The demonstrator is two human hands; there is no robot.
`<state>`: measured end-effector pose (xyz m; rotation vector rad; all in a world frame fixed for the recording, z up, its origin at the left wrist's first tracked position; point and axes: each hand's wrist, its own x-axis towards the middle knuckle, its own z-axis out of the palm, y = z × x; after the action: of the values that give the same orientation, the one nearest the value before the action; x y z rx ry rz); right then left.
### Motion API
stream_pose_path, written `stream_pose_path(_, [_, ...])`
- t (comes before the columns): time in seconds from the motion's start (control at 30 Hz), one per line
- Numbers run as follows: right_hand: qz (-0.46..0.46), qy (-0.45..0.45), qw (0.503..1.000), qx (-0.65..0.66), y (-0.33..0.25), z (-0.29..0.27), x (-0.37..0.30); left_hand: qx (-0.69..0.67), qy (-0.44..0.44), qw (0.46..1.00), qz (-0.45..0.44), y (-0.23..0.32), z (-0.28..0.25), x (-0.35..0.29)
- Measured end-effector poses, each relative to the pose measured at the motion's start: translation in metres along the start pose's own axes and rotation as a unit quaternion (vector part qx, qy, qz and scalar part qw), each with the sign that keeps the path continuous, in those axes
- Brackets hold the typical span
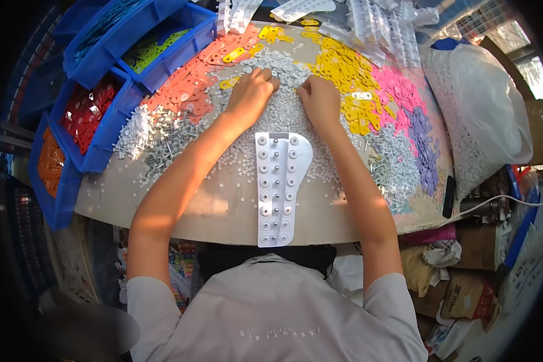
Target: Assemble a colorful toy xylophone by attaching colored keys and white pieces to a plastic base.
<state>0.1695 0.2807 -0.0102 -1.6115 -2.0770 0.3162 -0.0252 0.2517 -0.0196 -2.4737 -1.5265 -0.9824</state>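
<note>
My left hand and my right hand both reach over a heap of small white plastic rings. The fingers of each are curled closed, and whatever they hold, if anything, is hidden or too small to name. Between my forearms, near the table's front edge, lies a white plastic jig with one rounded side. White rings sit in a column along both its sides, and metal pins stand in a row down its middle.
Loose rivets and flat parts in coral, yellow, pink and purple cover the table. Blue bins stand left; a clear bag of white pieces stands right. More white jigs lie behind.
</note>
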Motion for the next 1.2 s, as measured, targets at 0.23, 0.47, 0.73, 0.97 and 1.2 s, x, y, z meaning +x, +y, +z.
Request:
stream_pose_path(0.23, [-0.065, 0.044, 0.990, 0.119, -0.019, -0.034, -0.045, -0.240, -0.036, 0.962, -0.122, 0.056, -0.064, -0.036])
stream_pose_path(0.47, [-0.038, -0.172, 0.958, 0.228, -0.063, -0.104, -0.187, -0.383, -0.180, 0.897, -0.128, 0.117, -0.131, -0.140])
stream_pose_path(0.73, [-0.041, -0.198, 0.958, 0.201, -0.073, -0.095, -0.238, -0.350, -0.165, 0.901, -0.195, 0.147, -0.123, -0.174])
stream_pose_path(0.97, [-0.042, -0.131, 0.973, 0.187, -0.069, -0.079, -0.251, -0.360, -0.106, 0.889, -0.261, 0.155, -0.116, -0.178])
stream_pose_path(1.2, [-0.190, -0.018, 0.976, 0.105, -0.056, -0.065, -0.257, -0.216, -0.002, 0.974, -0.071, 0.147, -0.104, -0.190])
